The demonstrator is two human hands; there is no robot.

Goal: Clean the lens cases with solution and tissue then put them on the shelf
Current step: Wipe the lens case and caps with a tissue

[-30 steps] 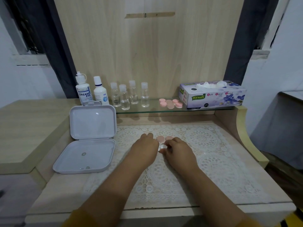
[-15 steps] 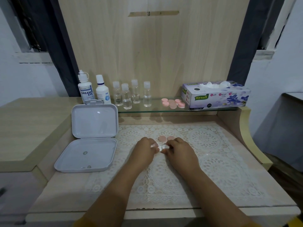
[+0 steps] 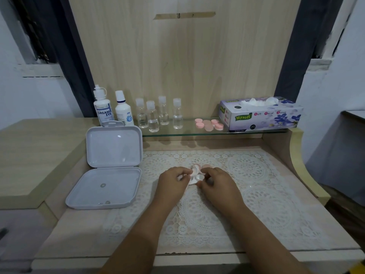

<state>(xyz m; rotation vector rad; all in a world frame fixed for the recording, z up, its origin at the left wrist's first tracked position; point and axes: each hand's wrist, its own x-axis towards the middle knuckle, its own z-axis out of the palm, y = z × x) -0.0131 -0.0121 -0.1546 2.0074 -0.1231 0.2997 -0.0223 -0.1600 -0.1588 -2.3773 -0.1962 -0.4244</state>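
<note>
A small clear lens case sits between my two hands over the lace mat. My left hand pinches its left end, with a bit of white tissue under the fingers. My right hand pinches its right end. Pink caps lie on the mat just beyond my fingers. On the glass shelf lie several pink lens cases, a tissue box and two solution bottles.
An open white plastic box lies at the left of the mat, lid up. Several small clear bottles stand on the shelf. A raised wooden ledge runs along the left and a curved side panel along the right.
The lens case has come up off the mat and tilted between my fingers. Both hands shifted slightly toward me.
</note>
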